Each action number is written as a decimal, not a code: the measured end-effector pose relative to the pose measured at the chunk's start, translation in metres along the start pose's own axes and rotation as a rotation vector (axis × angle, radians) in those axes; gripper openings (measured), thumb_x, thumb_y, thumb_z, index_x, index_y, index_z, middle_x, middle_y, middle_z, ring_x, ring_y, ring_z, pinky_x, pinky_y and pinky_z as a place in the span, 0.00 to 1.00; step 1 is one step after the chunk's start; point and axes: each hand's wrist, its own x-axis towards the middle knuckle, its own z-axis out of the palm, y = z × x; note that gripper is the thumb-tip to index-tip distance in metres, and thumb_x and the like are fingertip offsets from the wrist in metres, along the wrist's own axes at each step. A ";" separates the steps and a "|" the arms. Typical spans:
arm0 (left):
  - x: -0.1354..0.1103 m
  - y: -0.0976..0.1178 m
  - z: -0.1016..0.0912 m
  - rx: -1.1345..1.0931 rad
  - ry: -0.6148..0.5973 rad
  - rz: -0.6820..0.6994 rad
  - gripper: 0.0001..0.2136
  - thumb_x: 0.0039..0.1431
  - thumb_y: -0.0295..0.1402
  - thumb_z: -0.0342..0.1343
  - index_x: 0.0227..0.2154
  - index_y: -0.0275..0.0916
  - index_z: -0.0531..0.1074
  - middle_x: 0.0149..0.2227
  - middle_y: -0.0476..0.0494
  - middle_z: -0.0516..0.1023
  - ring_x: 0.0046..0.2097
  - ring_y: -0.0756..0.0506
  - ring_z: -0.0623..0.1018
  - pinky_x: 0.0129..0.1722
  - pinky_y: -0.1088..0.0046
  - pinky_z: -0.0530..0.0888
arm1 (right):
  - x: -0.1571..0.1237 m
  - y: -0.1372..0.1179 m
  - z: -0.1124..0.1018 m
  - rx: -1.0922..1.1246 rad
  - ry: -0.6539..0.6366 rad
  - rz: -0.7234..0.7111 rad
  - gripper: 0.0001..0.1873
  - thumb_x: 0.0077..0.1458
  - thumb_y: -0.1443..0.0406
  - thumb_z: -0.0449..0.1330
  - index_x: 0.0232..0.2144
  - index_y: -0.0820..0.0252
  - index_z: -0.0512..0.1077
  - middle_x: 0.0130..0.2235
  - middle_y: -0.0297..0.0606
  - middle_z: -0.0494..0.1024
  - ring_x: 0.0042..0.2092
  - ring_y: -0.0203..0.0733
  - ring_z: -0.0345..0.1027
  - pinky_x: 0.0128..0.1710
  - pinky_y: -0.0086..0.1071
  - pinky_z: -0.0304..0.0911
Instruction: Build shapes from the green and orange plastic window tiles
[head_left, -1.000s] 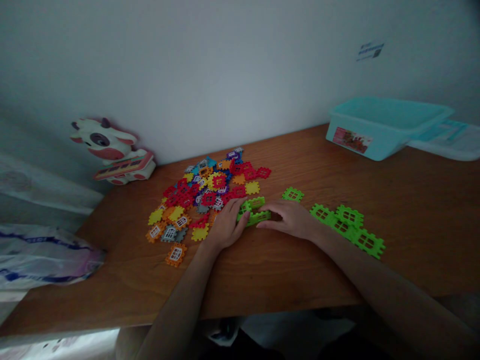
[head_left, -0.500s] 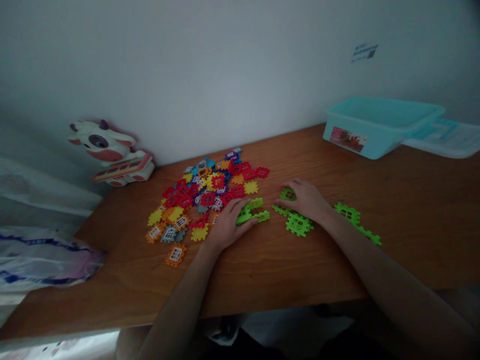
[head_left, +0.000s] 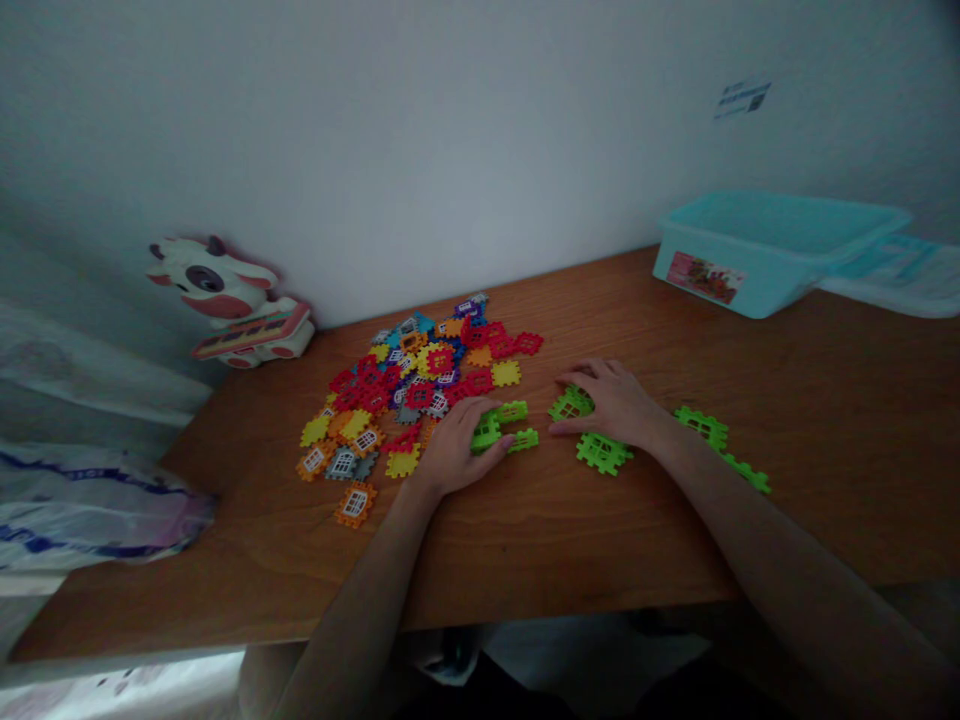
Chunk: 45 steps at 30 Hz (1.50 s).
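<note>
My left hand [head_left: 456, 446] is closed around a small structure of joined green interlocking tiles [head_left: 487, 430], partly hidden by the fingers; its open side faces right. My right hand [head_left: 616, 402] is spread over a loose green tile with a window grid [head_left: 571, 403], thumb on the near side and fingers on the far side. Just below that hand, another green tile [head_left: 602, 453] lies flat, partly covered. Beyond the right wrist are a green window tile [head_left: 701, 428] and a further green piece [head_left: 748, 473].
A pile of red, yellow, orange, grey and blue tiles [head_left: 420, 395] spreads left of my left hand. Behind it stands a cow toy with a keyboard [head_left: 255, 335]. A light-blue bin [head_left: 765, 270] is at the back right, its lid beside it. A plastic bag [head_left: 97, 510] lies at left.
My right hand's thumb and fingers have opened wider around the green tile, which now shows more fully. The left hand keeps its hold. The view has shifted slightly.
</note>
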 end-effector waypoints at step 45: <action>0.001 0.006 0.002 -0.071 -0.041 -0.021 0.25 0.67 0.46 0.58 0.60 0.40 0.65 0.57 0.35 0.76 0.59 0.38 0.76 0.60 0.57 0.74 | 0.016 -0.032 -0.021 1.604 0.201 0.500 0.08 0.52 0.57 0.59 0.34 0.51 0.68 0.41 0.39 0.81 0.35 0.44 0.73 0.32 0.37 0.69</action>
